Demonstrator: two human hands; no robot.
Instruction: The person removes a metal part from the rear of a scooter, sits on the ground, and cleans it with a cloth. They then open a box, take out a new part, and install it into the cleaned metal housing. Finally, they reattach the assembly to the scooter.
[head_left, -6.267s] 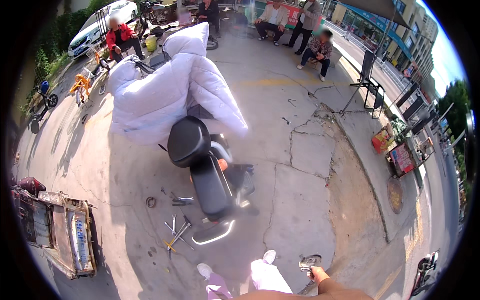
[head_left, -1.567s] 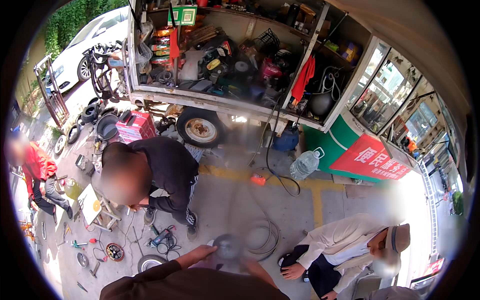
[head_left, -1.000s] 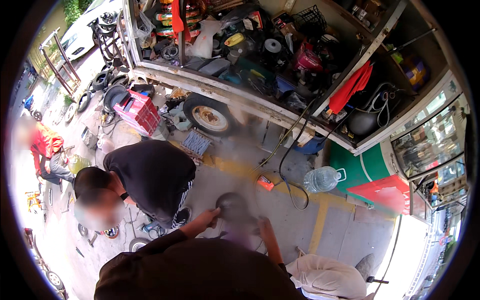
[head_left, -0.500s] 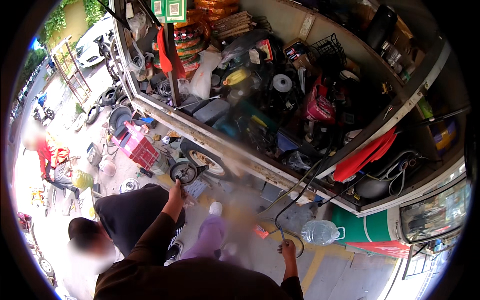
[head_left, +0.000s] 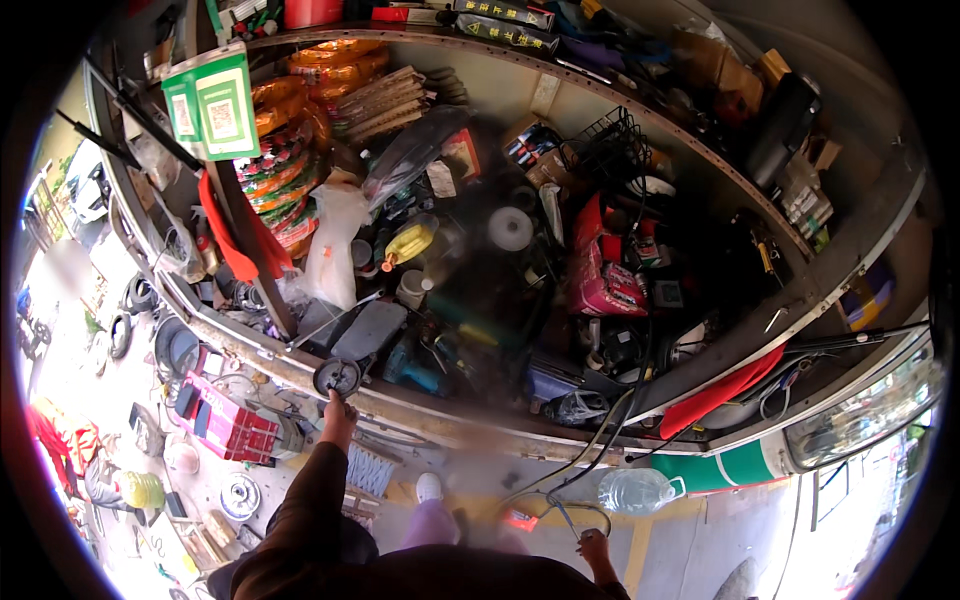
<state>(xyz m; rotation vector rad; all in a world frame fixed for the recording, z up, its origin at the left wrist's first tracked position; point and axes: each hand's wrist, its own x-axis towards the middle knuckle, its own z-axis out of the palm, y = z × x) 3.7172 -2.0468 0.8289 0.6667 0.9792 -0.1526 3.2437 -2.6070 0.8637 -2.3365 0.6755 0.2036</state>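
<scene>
My left hand grips a dark, round metal part at the front sill of a cluttered storage trailer; whether the part touches the sill I cannot tell. Just beyond lie a grey case and a teal power tool. My right hand hangs low at right with fingers curled, beside looped hoses in this view; what it holds, if anything, I cannot make out.
Shelves hold packaged tires, bags and tools. Below are a water jug, a red box and scattered parts. A person in red sits at left; a dark-clothed person is mostly hidden behind my left arm.
My body and view have moved toward the trailer, whose interior now fills more of the picture. My left hand has carried the round part forward to the sill; the right hand has stayed low.
</scene>
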